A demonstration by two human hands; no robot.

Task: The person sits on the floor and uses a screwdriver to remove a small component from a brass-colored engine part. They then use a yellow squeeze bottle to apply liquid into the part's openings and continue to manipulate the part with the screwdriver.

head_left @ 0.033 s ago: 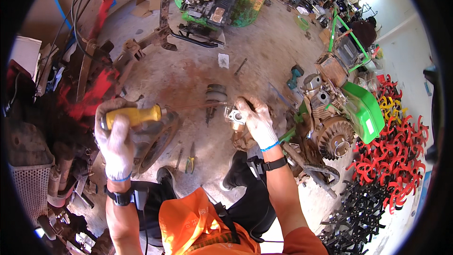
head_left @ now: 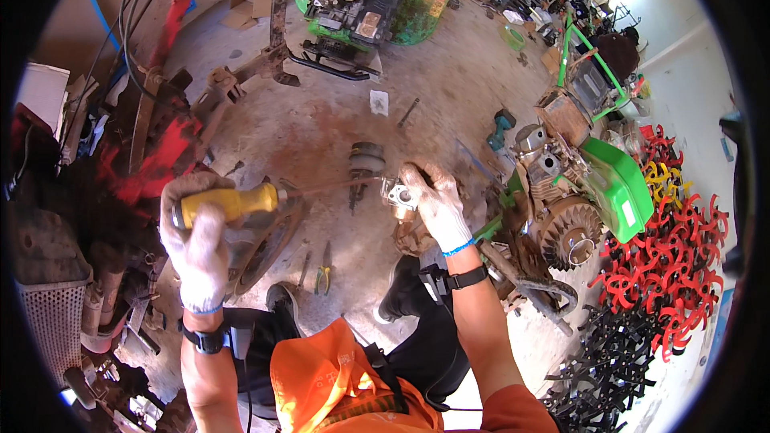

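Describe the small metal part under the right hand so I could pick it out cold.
Start at the green engine cover on the right and move left across the floor to the gloved right hand. The metal part sits under its fingertips, where the screwdriver shaft from the left hand points. It is pale, blocky silver, unlike the rusty pieces around it.

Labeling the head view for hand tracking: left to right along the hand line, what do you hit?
Left hand gripping the yellow screwdriver handle → screwdriver shaft → small metal part → right hand → rusty engine → green cover → red tiller blades.
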